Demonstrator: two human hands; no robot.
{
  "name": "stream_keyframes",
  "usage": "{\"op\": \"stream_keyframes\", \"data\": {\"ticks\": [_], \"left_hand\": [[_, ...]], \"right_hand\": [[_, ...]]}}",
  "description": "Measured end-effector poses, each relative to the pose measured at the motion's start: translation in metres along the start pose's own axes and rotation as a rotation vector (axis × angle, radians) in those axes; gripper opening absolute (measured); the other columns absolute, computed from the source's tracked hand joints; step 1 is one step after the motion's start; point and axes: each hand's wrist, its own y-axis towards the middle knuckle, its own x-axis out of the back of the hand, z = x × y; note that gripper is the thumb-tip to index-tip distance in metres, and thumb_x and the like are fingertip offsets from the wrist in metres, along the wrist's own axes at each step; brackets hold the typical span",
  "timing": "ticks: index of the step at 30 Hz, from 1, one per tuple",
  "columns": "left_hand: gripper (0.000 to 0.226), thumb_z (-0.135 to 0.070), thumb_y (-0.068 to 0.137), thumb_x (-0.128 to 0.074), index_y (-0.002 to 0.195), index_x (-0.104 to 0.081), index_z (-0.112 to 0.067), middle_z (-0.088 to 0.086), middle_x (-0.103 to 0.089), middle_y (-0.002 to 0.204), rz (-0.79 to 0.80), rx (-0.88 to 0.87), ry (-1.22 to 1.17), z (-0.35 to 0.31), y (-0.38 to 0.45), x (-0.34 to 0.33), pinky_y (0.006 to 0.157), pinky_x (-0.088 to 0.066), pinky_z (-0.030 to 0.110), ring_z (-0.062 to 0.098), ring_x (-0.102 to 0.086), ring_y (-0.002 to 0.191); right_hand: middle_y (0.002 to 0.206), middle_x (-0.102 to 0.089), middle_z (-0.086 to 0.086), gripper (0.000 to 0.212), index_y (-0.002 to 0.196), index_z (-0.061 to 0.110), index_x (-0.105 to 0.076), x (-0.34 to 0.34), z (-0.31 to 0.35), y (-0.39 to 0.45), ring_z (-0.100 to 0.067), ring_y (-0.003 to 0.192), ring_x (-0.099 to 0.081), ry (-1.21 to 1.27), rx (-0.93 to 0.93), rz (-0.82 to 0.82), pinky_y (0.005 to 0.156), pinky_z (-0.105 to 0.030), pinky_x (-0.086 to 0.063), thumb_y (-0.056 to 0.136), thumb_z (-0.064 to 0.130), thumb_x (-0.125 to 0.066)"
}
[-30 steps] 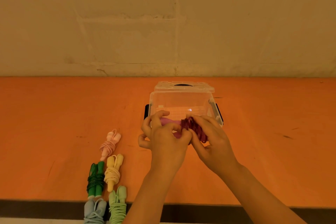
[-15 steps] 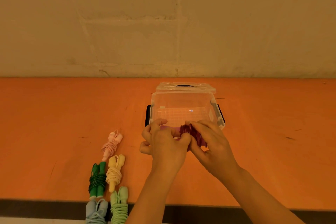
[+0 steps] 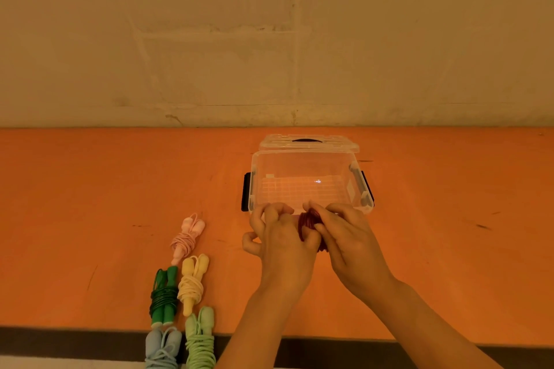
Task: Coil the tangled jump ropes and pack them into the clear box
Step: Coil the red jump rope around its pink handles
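Single view, worn on the head, aimed forward and tilted down. Close over the near edge of the worktop (image 3: 90,189), with both forearms entering from the bottom of the frame. Left hand (image 3: 281,243) and right hand (image 3: 347,237) centred just below mid-frame, near the lens. Beyond the hands, the box (image 3: 308,165); farther still, the wall (image 3: 269,39) filling the upper part of the frame. Left of and nearer than the left hand, ropes (image 3: 180,284) running down to the bottom edge. Wide-angle lens. No second view to share anything with.
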Motion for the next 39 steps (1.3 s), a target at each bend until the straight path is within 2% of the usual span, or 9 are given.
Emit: {"op": "stream_keyframes", "data": {"ticks": [2, 7, 13, 17, 21, 25, 29, 36, 39], "left_hand": [[0.026, -0.027, 0.085, -0.060, 0.068, -0.043, -0.035, -0.019, -0.033, 0.113, -0.015, 0.021, -0.087, 0.000, 0.002, 0.001, 0.087, -0.013, 0.030, 0.000, -0.018, 0.116], [0.015, -0.022, 0.076, -0.068, 0.070, -0.056, -0.026, -0.019, -0.038, 0.116, -0.074, 0.062, -0.201, -0.001, 0.003, 0.004, 0.089, -0.022, 0.031, -0.002, -0.020, 0.115], [0.018, -0.017, 0.075, -0.069, 0.068, -0.056, -0.027, -0.024, -0.037, 0.111, -0.098, 0.045, -0.271, 0.000, 0.004, 0.007, 0.099, -0.031, 0.042, 0.002, -0.025, 0.115], [0.014, -0.017, 0.076, -0.068, 0.068, -0.058, -0.023, -0.025, -0.036, 0.111, -0.066, 0.037, -0.286, -0.001, 0.004, 0.006, 0.099, -0.032, 0.036, 0.003, -0.026, 0.116], [0.014, -0.023, 0.078, -0.070, 0.068, -0.062, -0.020, -0.024, -0.040, 0.113, -0.086, 0.017, -0.366, 0.003, 0.008, 0.008, 0.097, -0.038, 0.036, 0.002, -0.028, 0.115], [0.009, -0.023, 0.080, -0.068, 0.072, -0.064, -0.019, -0.023, -0.039, 0.114, -0.024, -0.045, -0.354, 0.003, 0.009, 0.012, 0.090, -0.038, 0.017, 0.002, -0.026, 0.118], [0.007, -0.018, 0.082, -0.064, 0.075, -0.066, -0.017, -0.026, -0.039, 0.114, 0.020, -0.043, -0.362, 0.006, 0.012, 0.012, 0.098, -0.038, 0.028, 0.000, -0.024, 0.120], [0.017, -0.024, 0.079, -0.068, 0.065, -0.057, -0.027, -0.024, -0.042, 0.108, -0.158, -0.074, -0.276, 0.001, 0.005, 0.008, 0.095, -0.038, 0.036, 0.003, -0.026, 0.114], [0.014, -0.039, 0.073, -0.057, 0.064, -0.057, -0.029, -0.025, -0.048, 0.104, -0.240, -0.087, -0.295, -0.002, 0.004, 0.008, 0.095, -0.037, 0.042, 0.002, -0.029, 0.117]], "right_hand": [[0.110, -0.043, 0.024, 0.037, 0.135, 0.024, -0.047, -0.001, 0.004, 0.003, -0.016, 0.099, -0.054, 0.104, -0.089, 0.017, 0.076, -0.042, -0.052, 0.103, 0.035, -0.033], [0.107, -0.047, 0.023, 0.033, 0.129, 0.045, -0.050, 0.001, 0.009, 0.007, -0.017, 0.098, -0.055, 0.379, -0.305, 0.057, 0.078, -0.040, -0.052, 0.099, 0.042, -0.038], [0.106, -0.049, 0.024, 0.033, 0.125, 0.047, -0.053, 0.003, 0.022, 0.013, -0.019, 0.104, -0.052, 0.515, -0.415, 0.089, 0.084, -0.032, -0.051, 0.096, 0.046, -0.038], [0.106, -0.053, 0.024, 0.028, 0.119, 0.048, -0.059, 0.007, 0.026, 0.016, -0.018, 0.102, -0.054, 0.619, -0.519, 0.062, 0.078, -0.023, -0.050, 0.097, 0.041, -0.042], [0.109, -0.055, 0.024, 0.027, 0.115, 0.047, -0.061, 0.007, 0.028, 0.018, -0.019, 0.104, -0.053, 0.650, -0.536, 0.059, 0.082, -0.027, -0.050, 0.096, 0.042, -0.042], [0.093, -0.053, 0.023, 0.024, 0.089, 0.046, -0.065, 0.008, 0.029, 0.020, -0.012, 0.086, -0.052, 0.678, -0.597, 0.045, 0.070, -0.015, -0.045, 0.096, 0.039, -0.043], [0.089, -0.050, 0.014, 0.032, 0.069, 0.036, -0.058, 0.011, 0.028, 0.022, -0.005, 0.077, -0.050, 0.704, -0.615, 0.055, 0.066, -0.014, -0.043, 0.096, 0.035, -0.041], [0.105, -0.060, 0.014, 0.028, 0.099, 0.031, -0.069, 0.010, 0.029, 0.026, -0.013, 0.096, -0.052, 0.730, -0.637, 0.114, 0.069, -0.015, -0.044, 0.098, 0.037, -0.042], [0.108, -0.057, 0.003, 0.023, 0.103, 0.014, -0.064, 0.012, 0.035, 0.029, -0.004, 0.079, -0.057, 0.778, -0.634, 0.052, 0.062, -0.017, -0.045, 0.100, 0.026, -0.044]]}}
